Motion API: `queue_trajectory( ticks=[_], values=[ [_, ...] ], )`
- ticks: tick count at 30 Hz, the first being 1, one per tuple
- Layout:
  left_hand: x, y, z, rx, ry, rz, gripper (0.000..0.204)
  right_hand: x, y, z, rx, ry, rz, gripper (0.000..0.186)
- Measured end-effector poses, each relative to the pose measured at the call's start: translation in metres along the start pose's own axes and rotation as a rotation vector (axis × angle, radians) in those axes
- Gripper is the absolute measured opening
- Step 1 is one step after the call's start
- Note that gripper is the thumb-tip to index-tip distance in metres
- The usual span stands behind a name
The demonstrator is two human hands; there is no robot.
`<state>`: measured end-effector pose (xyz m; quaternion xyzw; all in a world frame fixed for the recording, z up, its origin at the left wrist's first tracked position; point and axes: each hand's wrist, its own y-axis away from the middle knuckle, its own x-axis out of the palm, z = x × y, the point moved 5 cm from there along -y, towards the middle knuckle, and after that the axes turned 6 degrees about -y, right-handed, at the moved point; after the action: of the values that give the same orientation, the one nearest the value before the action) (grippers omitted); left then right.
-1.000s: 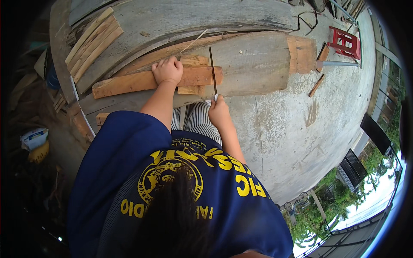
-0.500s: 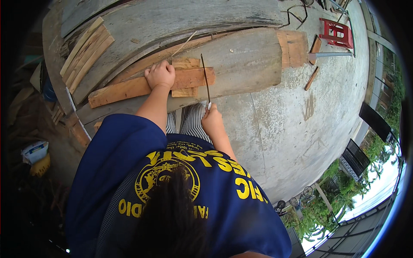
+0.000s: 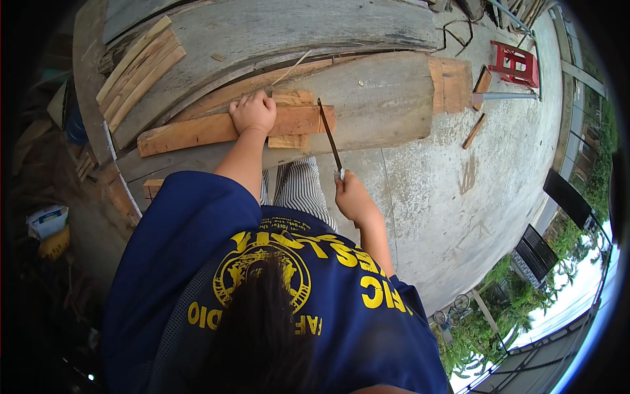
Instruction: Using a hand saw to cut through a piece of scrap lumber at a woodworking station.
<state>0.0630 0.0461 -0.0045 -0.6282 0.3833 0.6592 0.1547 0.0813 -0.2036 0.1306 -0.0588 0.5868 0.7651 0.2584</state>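
My left hand (image 3: 254,113) is closed over the top of a long reddish-brown plank (image 3: 190,136), pressing it down. Under that plank lies a short, lighter wooden block (image 3: 289,141), set crosswise on a wide grey board (image 3: 387,98). My right hand (image 3: 355,198) grips the light-coloured handle of a hand saw (image 3: 330,138). The saw's narrow dark blade crosses the plank close to its right end, with the tip just past the far edge. The fingers round the handle are partly hidden.
Several light strips of wood (image 3: 141,72) are stacked at the far left. Off to the right, a hammer (image 3: 502,96) and a wood scrap (image 3: 474,131) lie on the concrete floor (image 3: 446,190) near a red plastic stool (image 3: 515,64). A yellow-and-white bag (image 3: 51,230) stands far left.
My right hand has drawn the saw back toward me and slightly right, so less blade reaches past the plank. My left hand keeps its hold on the plank.
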Motion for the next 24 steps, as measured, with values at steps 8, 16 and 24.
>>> queue_trajectory(
  ticks=[8, 16, 24],
  values=[
    [-0.001, 0.0, -0.007, 0.014, 0.038, -0.044, 0.022, -0.002, -0.044, 0.026, -0.072, 0.028, -0.053, 0.028],
    [0.001, 0.002, 0.008, -0.028, 0.058, -0.047, 0.019, -0.026, 0.009, 0.015, 0.073, 0.048, 0.173, 0.028],
    [-0.002, -0.001, 0.0, 0.001, 0.098, -0.039, 0.021, -0.025, -0.011, 0.039, -0.021, 0.162, 0.229, 0.029]
  ],
)
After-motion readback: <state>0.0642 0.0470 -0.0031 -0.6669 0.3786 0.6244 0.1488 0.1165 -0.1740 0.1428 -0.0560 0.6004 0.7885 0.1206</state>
